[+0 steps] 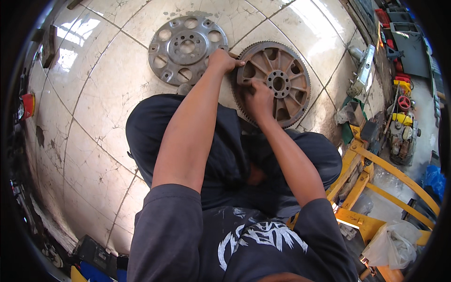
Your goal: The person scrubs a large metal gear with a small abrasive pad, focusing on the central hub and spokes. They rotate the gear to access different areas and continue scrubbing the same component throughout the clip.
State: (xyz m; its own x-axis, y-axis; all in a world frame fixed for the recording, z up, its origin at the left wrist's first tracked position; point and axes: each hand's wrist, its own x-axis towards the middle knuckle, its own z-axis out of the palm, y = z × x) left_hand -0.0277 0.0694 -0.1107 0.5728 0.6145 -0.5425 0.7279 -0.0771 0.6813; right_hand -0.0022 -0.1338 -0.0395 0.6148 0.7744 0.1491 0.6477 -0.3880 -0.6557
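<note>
A rusty brown flywheel (292,87) with a toothed rim, spokes and a ring of bolt holes lies in front of my crossed legs. My left hand (222,61) is closed at its upper left rim, one finger reaching onto the rim. Against the left part of the flywheel's face, my right hand (259,99) is closed, its fingers pressed together. Whatever either hand may pinch is hidden by the fingers. Left of the flywheel, a grey metal disc (174,50) with large round holes lies flat on the tiles, partly behind my left hand.
Cracked cream floor tiles (94,108) spread to the left and ahead. On the right stand a yellow metal frame (359,188), a metal part (361,75) and a yellow-and-red machine (402,117). A clear plastic bag (392,244) sits lower right, a dark case (96,256) lower left.
</note>
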